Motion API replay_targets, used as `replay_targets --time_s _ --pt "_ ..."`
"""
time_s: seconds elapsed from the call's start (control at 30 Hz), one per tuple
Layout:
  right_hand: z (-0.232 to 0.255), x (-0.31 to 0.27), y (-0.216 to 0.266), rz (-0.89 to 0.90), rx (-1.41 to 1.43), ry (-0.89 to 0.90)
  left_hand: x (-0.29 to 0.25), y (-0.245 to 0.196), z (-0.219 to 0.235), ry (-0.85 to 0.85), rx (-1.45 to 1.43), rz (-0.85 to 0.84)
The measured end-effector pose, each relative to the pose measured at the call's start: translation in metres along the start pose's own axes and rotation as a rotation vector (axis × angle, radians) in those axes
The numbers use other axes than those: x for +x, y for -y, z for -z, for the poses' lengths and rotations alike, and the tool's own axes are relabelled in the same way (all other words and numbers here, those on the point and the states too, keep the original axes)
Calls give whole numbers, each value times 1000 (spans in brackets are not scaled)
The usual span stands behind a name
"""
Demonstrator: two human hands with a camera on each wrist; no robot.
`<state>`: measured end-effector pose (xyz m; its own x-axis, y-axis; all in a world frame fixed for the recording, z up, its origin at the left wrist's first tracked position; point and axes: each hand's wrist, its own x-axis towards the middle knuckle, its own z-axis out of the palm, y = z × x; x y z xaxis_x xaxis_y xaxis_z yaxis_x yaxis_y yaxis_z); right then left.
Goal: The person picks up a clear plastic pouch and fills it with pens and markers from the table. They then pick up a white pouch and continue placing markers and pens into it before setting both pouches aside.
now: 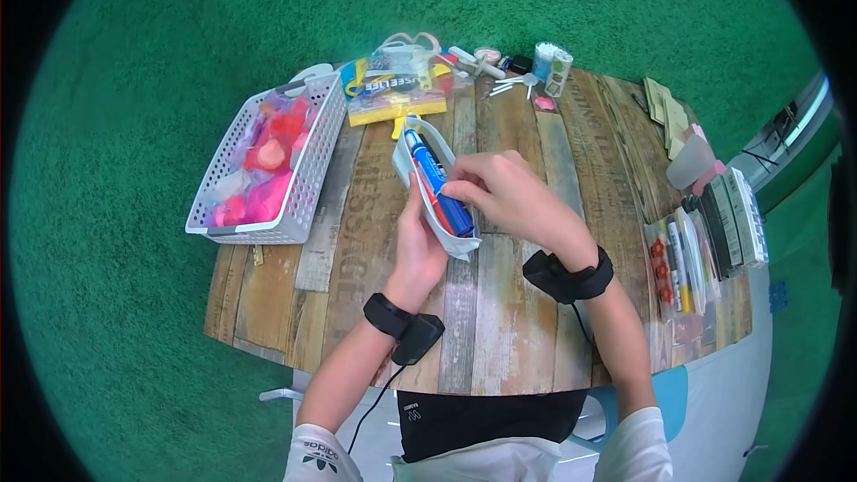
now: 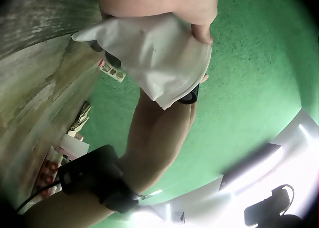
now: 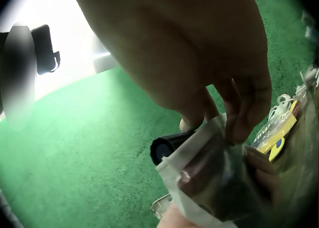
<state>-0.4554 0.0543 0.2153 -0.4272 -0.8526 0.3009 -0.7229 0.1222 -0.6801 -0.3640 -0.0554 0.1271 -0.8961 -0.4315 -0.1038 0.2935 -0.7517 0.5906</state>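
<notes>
A white pouch (image 1: 409, 163) stands gaping over the middle of the table, its opening toward the head camera. My left hand (image 1: 420, 245) grips its side, and the pouch's white outer face (image 2: 159, 53) fills the top of the left wrist view. Inside lie a thick blue marker (image 1: 432, 171), a red pen (image 1: 437, 211) and a black one partly behind the marker. My right hand (image 1: 518, 196) reaches over the right rim, thumb and finger pinching the blue marker. In the right wrist view a dark marker end (image 3: 162, 150) sticks out past the rim.
A white basket (image 1: 308, 187) of pink and red packets stands at left. Behind the pouch lies a yellow-edged zip bag (image 1: 397, 107). Cotton swabs (image 1: 513, 85) and small containers sit at the back. On the right are a clear case of pens (image 1: 683, 259) and boxes (image 1: 736, 214).
</notes>
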Motion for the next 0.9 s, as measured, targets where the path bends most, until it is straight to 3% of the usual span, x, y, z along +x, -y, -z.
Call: replay_targets --time_s 0.37,0.43,0.67,0.9 --pt "8 2 -12 -143 293 152 1 7 8 20 99 -12" --pt "8 2 -12 -66 166 159 -1 4 7 54 152 8" --pt "18 0 -12 -61 145 92 3 8 8 -3 156 -30" --pt "20 -1 -9 -47 -18 215 2 7 6 26 198 -49"
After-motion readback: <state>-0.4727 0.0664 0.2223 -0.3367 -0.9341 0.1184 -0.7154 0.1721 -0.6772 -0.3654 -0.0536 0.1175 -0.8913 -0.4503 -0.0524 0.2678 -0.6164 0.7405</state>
